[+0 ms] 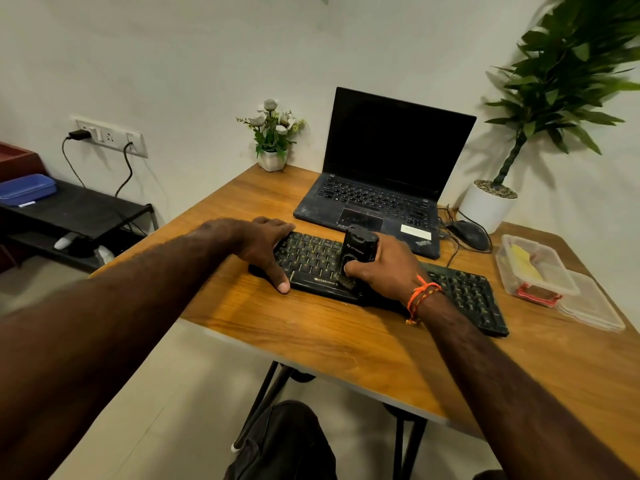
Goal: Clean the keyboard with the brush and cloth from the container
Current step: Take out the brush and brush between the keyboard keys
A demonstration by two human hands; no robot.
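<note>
Black against the wood grain, the keyboard [381,278] lies slantwise across the front of the table [311,327], close enough that both arms reach it without stretching. The left hand [266,251] rests flat on the keyboard's left end, fingers straight and held fairly close together over the top edge, thumb stretched down to the near edge; that looks like a bracing hold, to stop the light board sliding under the strokes. The right hand [384,268] grips the brush [358,252], a chunky black block stood upright on the keys, with the thumb pressed to its near face and the fingers curled round the far side, though those fingers are mostly hidden behind it. The bristles seem to meet the keys near the middle rows, but the spot is too dark to be sure.

To the right stands the container [535,268], open, with something yellow inside that is probably the cloth [523,263], kept in reach for the wiping step. Its lid [595,306] lies beside it, tucked under its near edge. Behind the keyboard sits an open laptop [384,168] with a dark screen, a mouse [469,233] just to its right, pushed back so the work area stays free. By my reckoning the brushing is under way and the wiping is not yet done.
</note>
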